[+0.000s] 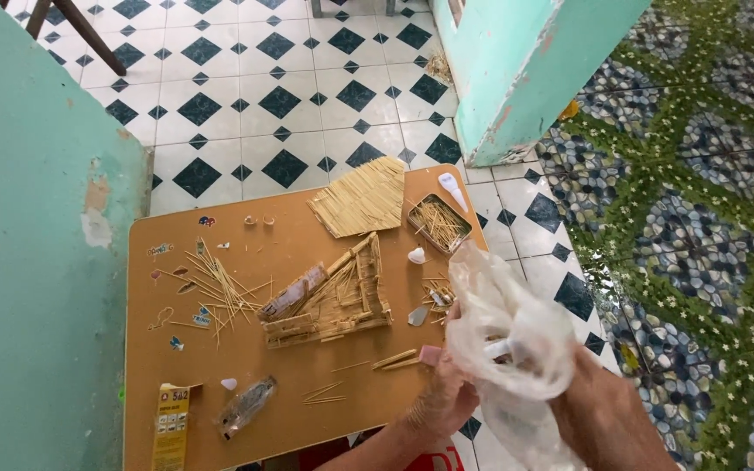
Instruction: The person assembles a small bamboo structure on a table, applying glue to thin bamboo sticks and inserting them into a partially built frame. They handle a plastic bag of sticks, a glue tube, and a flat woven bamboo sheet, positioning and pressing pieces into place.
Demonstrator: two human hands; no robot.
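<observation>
**Two hands, one plastic bag**

Both hands hold one clear plastic bag [508, 336] past the tabletop's [220, 384] right edge. The left hand [442, 397] pinches it from below; the right hand [591, 406] grips its side. Something pale is inside. One small tin [438, 224] holds thin sticks. The tiled floor around is open.

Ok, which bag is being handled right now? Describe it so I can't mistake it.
Start at the small orange-brown table on the checkered floor, then go to its near right corner. There both hands, left hand and right hand, grip a crumpled clear plastic bag. It alone is held up; the small clear packet lies flat on the tabletop.
</observation>
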